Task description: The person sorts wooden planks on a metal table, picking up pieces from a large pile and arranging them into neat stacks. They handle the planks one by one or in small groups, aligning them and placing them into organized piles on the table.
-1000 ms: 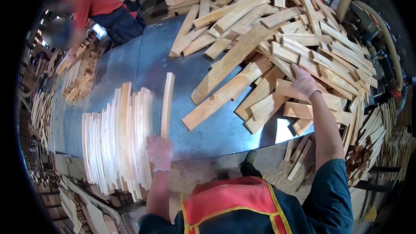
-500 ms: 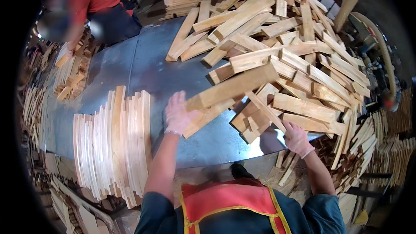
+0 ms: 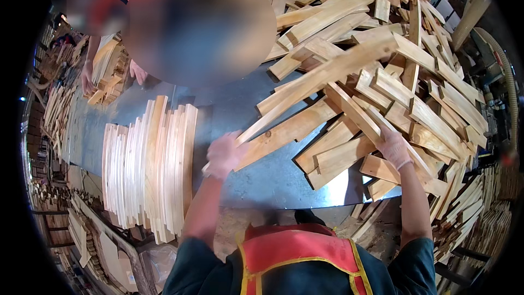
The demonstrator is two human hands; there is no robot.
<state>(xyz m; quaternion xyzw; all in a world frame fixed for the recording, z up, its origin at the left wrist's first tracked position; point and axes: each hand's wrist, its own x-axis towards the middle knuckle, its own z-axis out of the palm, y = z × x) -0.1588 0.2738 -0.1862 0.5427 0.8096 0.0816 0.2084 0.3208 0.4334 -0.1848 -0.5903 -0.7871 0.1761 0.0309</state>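
My left hand (image 3: 225, 155), in a pale glove, is closed round the near end of a long wooden board (image 3: 322, 79). That board is tilted on edge and slants up to the right across the loose heap. Below it a flatter plank (image 3: 286, 134) rests on the metal table. My right hand (image 3: 394, 148), also gloved, grips the near end of a narrower wooden slat (image 3: 352, 108) on the front of the heap. Left of my left hand, a row of upright-edged slats (image 3: 150, 169) stands packed side by side at the table's front.
A large jumbled heap of boards (image 3: 420, 98) covers the table's right side. The metal table (image 3: 251, 186) shows between heap and row. A co-worker's hands (image 3: 139, 72) are beside another stack (image 3: 109, 71) at far left. More slats (image 3: 464, 218) lie below right.
My left hand has closed on the long board, which is now turned on edge. The slat in my right hand has shifted right. The co-worker's second hand has come into sight.
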